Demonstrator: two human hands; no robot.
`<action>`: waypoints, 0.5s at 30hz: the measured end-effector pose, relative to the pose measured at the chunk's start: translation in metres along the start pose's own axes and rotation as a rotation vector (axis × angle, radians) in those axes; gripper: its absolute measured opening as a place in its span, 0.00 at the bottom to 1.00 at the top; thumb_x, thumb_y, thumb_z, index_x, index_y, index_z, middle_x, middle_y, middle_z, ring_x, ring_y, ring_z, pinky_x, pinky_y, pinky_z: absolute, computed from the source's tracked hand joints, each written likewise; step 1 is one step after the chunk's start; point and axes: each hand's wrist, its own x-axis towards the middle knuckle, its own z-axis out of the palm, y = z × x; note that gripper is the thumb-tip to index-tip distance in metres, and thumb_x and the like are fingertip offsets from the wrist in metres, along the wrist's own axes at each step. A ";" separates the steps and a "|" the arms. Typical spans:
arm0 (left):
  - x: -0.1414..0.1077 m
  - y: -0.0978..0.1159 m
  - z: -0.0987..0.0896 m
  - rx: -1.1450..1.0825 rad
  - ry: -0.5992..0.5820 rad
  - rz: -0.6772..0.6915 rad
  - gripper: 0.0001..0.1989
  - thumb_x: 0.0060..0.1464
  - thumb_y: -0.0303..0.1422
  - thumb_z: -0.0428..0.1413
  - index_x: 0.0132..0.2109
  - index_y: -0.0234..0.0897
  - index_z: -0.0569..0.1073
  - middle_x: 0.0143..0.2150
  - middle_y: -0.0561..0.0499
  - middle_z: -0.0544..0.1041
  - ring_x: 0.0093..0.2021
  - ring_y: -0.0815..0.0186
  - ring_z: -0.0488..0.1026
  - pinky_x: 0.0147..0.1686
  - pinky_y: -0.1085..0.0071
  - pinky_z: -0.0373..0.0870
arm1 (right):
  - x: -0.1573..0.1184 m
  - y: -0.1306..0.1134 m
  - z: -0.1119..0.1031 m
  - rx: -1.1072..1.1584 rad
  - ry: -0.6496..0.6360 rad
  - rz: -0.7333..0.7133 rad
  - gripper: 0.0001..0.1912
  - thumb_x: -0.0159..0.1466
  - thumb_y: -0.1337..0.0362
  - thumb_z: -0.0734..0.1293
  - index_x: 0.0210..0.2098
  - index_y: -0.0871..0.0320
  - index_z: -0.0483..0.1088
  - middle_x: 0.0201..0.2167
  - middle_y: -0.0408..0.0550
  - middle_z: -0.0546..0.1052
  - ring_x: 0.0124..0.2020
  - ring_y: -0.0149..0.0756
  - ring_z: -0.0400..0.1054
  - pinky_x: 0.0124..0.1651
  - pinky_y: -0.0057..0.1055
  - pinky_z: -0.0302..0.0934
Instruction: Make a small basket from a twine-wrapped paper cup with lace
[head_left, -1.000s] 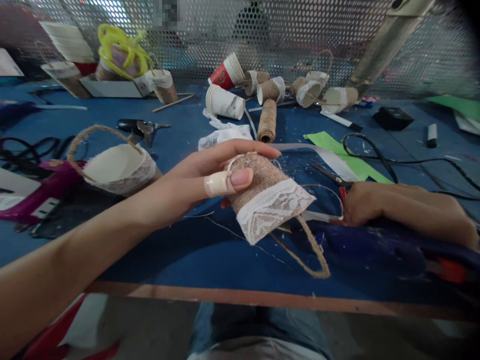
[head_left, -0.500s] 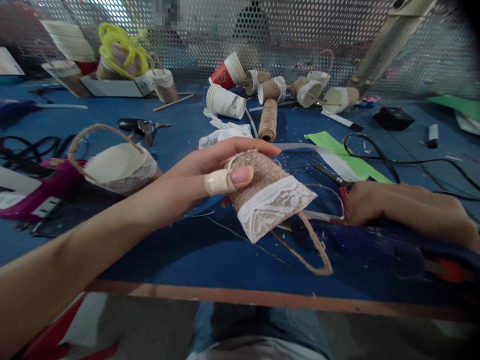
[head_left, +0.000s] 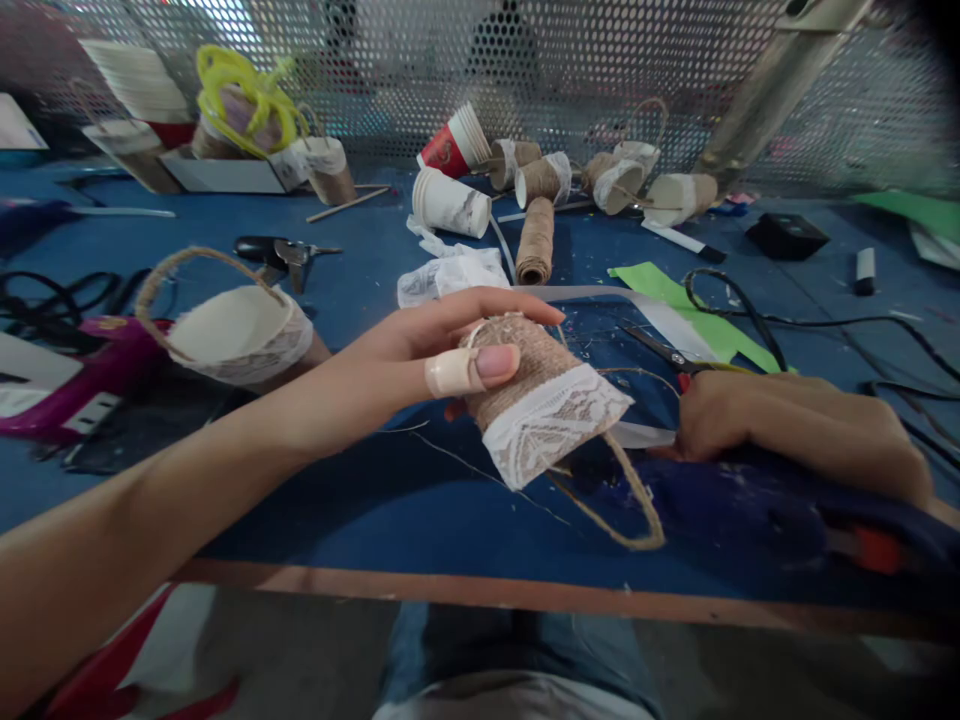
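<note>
A small twine-wrapped paper cup with a white lace band at its rim (head_left: 544,400) is held above the blue surface (head_left: 360,500) by the left hand (head_left: 420,355), whose grip is closed on it: the bandaged thumb is pressed on the near side and the fingers are laid along the far side. The cup is tipped on its side, its long axis running from upper left to lower right, with the base tucked into the palm and the lace-trimmed mouth pointed down and to the right. A looped handle of brown jute cord (head_left: 637,500) is hung from the mouth toward the surface's near edge.

The right hand (head_left: 787,425) is laid over a dark blue glue gun (head_left: 750,510) with an orange trigger, fingers curled on its body; its nozzle is directed toward the cup's mouth.

On the surface, a second lace-edged cup with a cord handle (head_left: 236,330) is seen at the left beside a magenta glue gun (head_left: 82,375). Further back lie a spool of jute twine (head_left: 534,240), a white paper cup on its side (head_left: 450,205), a red paper cup (head_left: 454,145), black scissors (head_left: 281,250) and green paper (head_left: 690,310). The surface is backed by a perforated metal screen (head_left: 600,60).
</note>
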 end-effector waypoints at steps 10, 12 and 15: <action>-0.001 0.000 -0.001 0.020 0.001 -0.019 0.19 0.59 0.47 0.63 0.56 0.50 0.79 0.49 0.52 0.80 0.42 0.63 0.76 0.30 0.75 0.70 | 0.011 -0.007 -0.001 0.070 0.031 -0.143 0.15 0.77 0.62 0.58 0.32 0.52 0.62 0.26 0.38 0.70 0.25 0.28 0.66 0.30 0.31 0.61; -0.001 0.000 0.000 0.011 0.007 -0.022 0.20 0.59 0.46 0.63 0.56 0.49 0.79 0.48 0.51 0.79 0.41 0.63 0.76 0.29 0.75 0.70 | 0.009 -0.006 -0.003 0.092 0.036 -0.137 0.15 0.77 0.63 0.58 0.32 0.52 0.62 0.26 0.38 0.70 0.25 0.28 0.66 0.30 0.31 0.61; -0.001 0.001 0.001 -0.015 0.017 -0.016 0.19 0.60 0.44 0.62 0.56 0.49 0.78 0.46 0.51 0.80 0.38 0.65 0.75 0.28 0.76 0.70 | 0.005 -0.004 -0.006 0.122 0.021 -0.085 0.15 0.77 0.61 0.57 0.33 0.51 0.64 0.27 0.40 0.71 0.28 0.29 0.68 0.29 0.30 0.60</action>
